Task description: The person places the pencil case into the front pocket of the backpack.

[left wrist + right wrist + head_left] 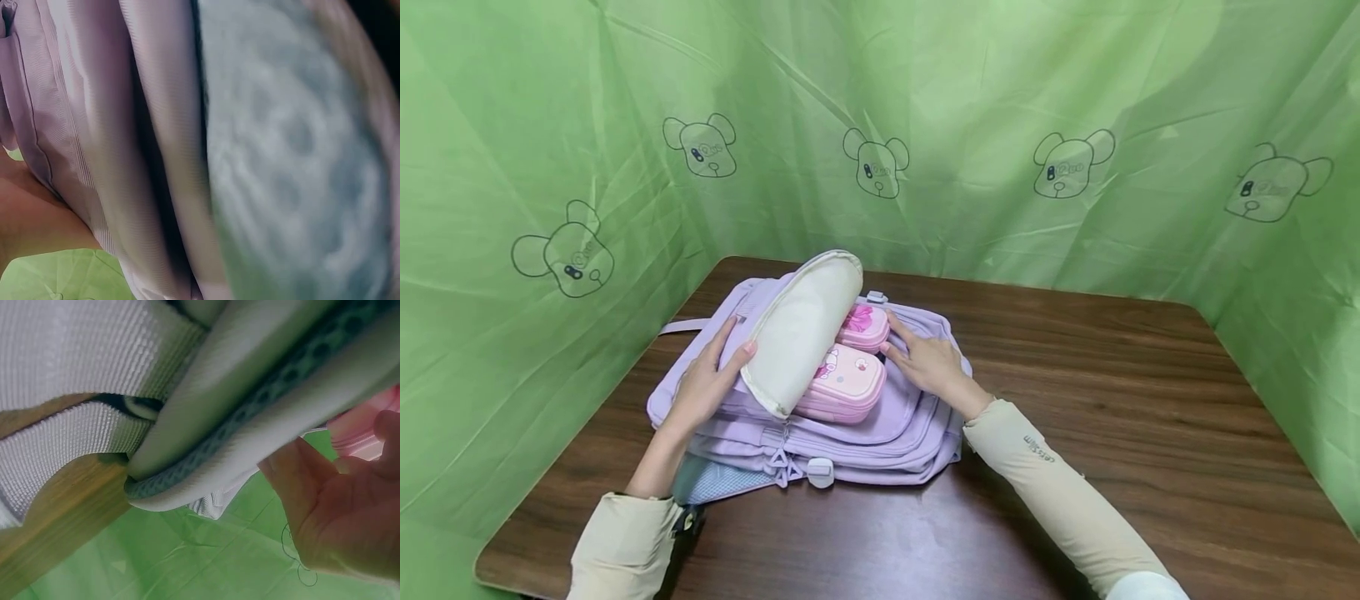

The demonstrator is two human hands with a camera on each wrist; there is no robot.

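A lavender backpack [880, 450] lies on the table, its front pocket unzipped. The pocket's flap [801, 333] is raised, white lining showing. My left hand [703, 383] holds the flap at its left rim, with the thumb at the lining's edge and the fingers on the lavender side. Two pink pencil cases lie partly under the flap: a small one with a bow print [867, 327] behind a larger one with a cartoon print [850, 375]. The extended fingers of my right hand [932, 362] touch the small case's right end. In the right wrist view, part of a pink case [356, 428] shows beside that hand.
The brown wooden table [1120, 417] extends right of and in front of the backpack. Zipper pulls [784, 467] and a buckle [821, 472] hang at its near side, by a blue mesh strap [718, 482]. Green cloth [970, 225] with bear outlines surrounds the table.
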